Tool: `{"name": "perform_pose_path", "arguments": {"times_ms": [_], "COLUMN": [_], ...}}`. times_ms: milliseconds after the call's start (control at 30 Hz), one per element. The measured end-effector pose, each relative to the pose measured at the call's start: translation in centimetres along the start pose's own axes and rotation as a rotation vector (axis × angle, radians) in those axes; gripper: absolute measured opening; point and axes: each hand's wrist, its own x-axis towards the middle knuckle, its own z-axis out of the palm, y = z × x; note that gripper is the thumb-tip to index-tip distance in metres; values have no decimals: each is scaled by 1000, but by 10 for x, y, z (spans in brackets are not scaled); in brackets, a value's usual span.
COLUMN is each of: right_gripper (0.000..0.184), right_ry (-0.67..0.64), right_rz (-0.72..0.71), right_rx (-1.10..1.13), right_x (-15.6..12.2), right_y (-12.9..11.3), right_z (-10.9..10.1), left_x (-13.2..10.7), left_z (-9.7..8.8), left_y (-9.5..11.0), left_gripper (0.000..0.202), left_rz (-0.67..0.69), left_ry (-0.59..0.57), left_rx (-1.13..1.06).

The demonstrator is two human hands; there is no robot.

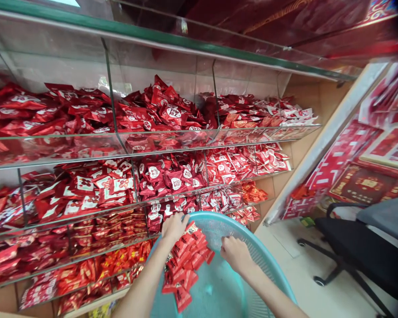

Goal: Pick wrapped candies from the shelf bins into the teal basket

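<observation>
Over the far left rim of a turquoise plastic basket, my left hand has its fingers curled closed. What it grips, if anything, cannot be made out. Just right of and below it, a pile of small red candy packets lies along the basket's left side. My right hand is a fist above the right part of the basket, apart from the packets; anything inside the fist is hidden. Dark red packets with white round labels fill a shelf bin beyond the basket.
Tiered shelves with glass dividers hold heaps of red packets in front and to the left. A glass shelf edge crosses overhead. At the right stand a black office chair and red boxed goods.
</observation>
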Motion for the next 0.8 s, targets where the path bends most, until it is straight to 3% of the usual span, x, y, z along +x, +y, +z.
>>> {"name": "perform_pose_path", "arguments": {"times_ms": [200,367,467,533,600,800], "right_gripper": [20,22,43,62,70,55], "right_ry": [-107,-146,-200,-260,-283,-257], "right_rz": [-92,-156,-256,-237,-211,-170], "right_rx": [93,213,187,96,16,-54], "right_x": [-2,4,3,1,-1,-3], "right_y": [-8,9,15,14,9,-1], "right_z": [20,21,21,24,28,32], "left_x": [1,0,-1,-1,0,2], "left_z": [2,-1,-2,-1,-1,1], "left_y": [2,5,6,6,6,5], "left_gripper": [54,51,51,51,51,51], "left_rz": [7,-3,6,9,12,38], "left_ry": [3,-10,-8,-11,-13,2], "left_rx": [15,37,52,61,59,55]}}
